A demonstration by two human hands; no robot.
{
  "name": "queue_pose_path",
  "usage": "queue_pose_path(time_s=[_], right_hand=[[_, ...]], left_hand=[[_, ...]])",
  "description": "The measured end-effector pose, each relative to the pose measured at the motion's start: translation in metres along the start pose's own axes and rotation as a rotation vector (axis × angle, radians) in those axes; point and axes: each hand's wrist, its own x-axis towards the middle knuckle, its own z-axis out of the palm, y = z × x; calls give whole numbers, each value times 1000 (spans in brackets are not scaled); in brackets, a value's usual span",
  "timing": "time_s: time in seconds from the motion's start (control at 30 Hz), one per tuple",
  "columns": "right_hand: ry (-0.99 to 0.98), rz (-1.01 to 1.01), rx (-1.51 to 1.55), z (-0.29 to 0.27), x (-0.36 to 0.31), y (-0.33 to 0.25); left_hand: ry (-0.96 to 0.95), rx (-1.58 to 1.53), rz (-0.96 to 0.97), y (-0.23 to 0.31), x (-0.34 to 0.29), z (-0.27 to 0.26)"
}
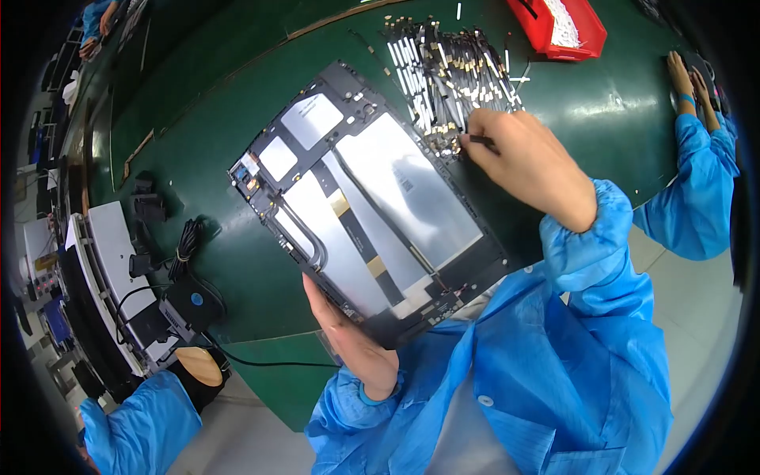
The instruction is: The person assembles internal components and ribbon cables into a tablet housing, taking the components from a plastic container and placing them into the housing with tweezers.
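Observation:
An opened tablet housing (pixel 427 190) lies tilted across the middle, with silver metal plates, a black frame and ribbon cables showing. My left hand (pixel 348 340) grips its lower left edge; the thumb lies along the side and the other fingers are hidden beneath. To the right of the tablet, my right hand (pixel 538 166) pinches a slim black tool (pixel 484 142), whose exact kind I cannot tell. Its fingertips are at the near edge of a heap of thin flex cables (pixel 455 75), black with white and gold parts.
A red bin (pixel 590 39) with small white strips stands at the far right of the green table (pixel 261 103). On the left are a black boxy device (pixel 192 305), a coiled black cable (pixel 187 241) and a white panel (pixel 117 237). Co-workers in blue sleeves (pixel 693 198) sit nearby.

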Motion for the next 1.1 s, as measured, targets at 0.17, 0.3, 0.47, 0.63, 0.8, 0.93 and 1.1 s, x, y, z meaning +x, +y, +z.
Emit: queue_pose_path(time_s=[0.17,0.3,0.47,0.63,0.8,0.93,1.1], right_hand=[[-15,41,389,-18,-11,-5],[-255,194,736,-56,-44,-44],[-514,-244,984,-18,-68,-82],[-604,-204,1067,6,-70,-94],[-636,-276,1055,6,-68,-95],[-681,-331,1013,7,-67,-94],[-671,-345,1014,12,-65,-96]], left_hand=[[10,180,71,18,-3,-9],[78,310,284,32,-7,-24],[-357,-162,-8,45,2,-12],[-355,-391,-30,33,4,-21],[-401,-366,-122,37,8,-29],[-447,-328,-132,41,8,-32],[-77,-98,-69,47,-4,-36]])
